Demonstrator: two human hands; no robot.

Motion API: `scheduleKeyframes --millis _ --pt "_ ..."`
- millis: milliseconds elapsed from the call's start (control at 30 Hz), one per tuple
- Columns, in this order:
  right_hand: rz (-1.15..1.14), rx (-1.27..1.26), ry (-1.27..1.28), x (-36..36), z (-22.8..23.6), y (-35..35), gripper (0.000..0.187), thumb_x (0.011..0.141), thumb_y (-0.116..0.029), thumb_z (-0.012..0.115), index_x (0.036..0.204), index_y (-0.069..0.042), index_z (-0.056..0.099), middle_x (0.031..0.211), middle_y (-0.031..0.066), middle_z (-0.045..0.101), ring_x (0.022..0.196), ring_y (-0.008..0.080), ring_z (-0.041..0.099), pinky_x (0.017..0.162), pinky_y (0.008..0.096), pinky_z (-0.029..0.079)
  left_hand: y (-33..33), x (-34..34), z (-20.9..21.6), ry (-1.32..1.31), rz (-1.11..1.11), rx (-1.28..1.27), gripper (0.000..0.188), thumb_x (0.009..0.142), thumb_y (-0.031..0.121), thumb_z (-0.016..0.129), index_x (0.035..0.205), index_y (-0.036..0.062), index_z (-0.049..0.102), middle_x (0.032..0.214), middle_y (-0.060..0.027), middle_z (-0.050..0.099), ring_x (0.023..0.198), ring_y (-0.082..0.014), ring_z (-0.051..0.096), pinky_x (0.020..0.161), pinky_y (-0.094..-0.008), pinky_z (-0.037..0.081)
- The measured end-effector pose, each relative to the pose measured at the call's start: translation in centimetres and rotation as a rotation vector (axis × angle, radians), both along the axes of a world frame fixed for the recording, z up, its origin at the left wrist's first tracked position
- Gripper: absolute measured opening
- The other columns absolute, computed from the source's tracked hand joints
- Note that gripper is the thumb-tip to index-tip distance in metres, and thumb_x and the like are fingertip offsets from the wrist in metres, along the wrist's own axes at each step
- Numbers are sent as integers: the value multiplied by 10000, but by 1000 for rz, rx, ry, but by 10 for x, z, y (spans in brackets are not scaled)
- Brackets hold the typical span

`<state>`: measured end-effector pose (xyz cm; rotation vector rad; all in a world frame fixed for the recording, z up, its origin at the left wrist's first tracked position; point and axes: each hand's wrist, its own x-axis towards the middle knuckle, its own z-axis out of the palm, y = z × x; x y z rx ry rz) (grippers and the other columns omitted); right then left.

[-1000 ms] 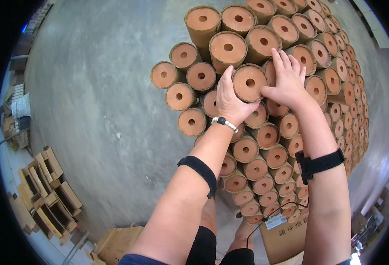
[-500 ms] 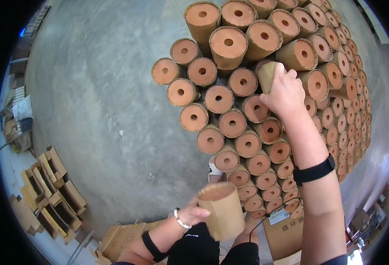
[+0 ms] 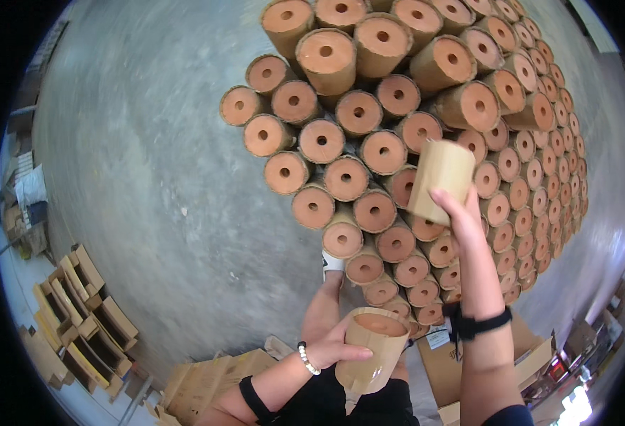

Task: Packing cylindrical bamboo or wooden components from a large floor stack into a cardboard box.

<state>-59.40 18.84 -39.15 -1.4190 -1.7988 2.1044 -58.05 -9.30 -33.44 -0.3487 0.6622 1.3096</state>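
Note:
My left hand (image 3: 330, 349) grips a brown paper-wrapped cylinder (image 3: 373, 366) low in front of my body. Its orange, clay-like end sits inside the paper rim, and a narrow paper tip hangs from its bottom. Raised over the standing group, my right hand (image 3: 466, 213) is closed round another paper-wrapped cylinder (image 3: 441, 177), tilted, with its plain paper side showing and its ends not visible. Below and around it stand many similar cylinders (image 3: 346, 177), packed close, their orange tops each with a round centre hole. Several at the far side, such as one cylinder (image 3: 326, 60), stand higher.
Grey concrete floor (image 3: 149, 177) stretches along the left. Open cardboard boxes (image 3: 78, 312) are piled at the lower left. Flattened cardboard (image 3: 216, 383) lies near my left forearm, and an open carton (image 3: 443, 376) stands beside my right forearm. My foot (image 3: 332, 261) is beside the group's near left edge.
My right hand has lifted its cylinder from among the others and drawn it nearer to me. My left hand has moved slightly right with its cylinder. The view has shifted.

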Motion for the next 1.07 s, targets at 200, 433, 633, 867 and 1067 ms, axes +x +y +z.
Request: scheduleKeyframes --millis 200,433,633,867,1067 --pt "-515 -742 299 163 60 -64 695 747 -394 592 1270 -43 299 1214 124 439 1110 284 443 918 446 372 44 39 8 510 -160 171 892 631 259 754 1297 29 206 1234 -121 395 1166 -212 371 969 -325 298" --pt "-560 -637 241 262 111 -92 768 633 -294 704 1227 8 321 1155 132 468 1055 253 487 882 382 411 67 108 24 507 -523 168 899 625 325 753 1286 10 232 1203 -144 426 1123 -214 419 926 -318 343" --pt "-685 -577 200 336 134 -106 760 583 -153 719 1209 15 324 1124 112 480 1035 225 497 868 365 413 84 171 42 240 -642 47 775 699 316 699 1273 15 273 1125 -113 495 1022 -164 488 864 -288 397" --pt "-1061 -530 312 414 150 -125 692 621 -226 692 1181 13 362 1076 107 515 984 224 527 843 344 440 133 228 80 310 -1004 77 711 776 364 609 1282 13 255 1153 -131 467 1072 -184 445 902 -304 364" --pt "-1216 -534 480 474 157 -144 709 651 -334 674 1183 11 358 1105 118 502 1003 229 520 846 348 448 151 285 100 480 -1091 214 729 797 388 565 1324 77 168 1273 -153 347 1178 -224 348 969 -315 280"
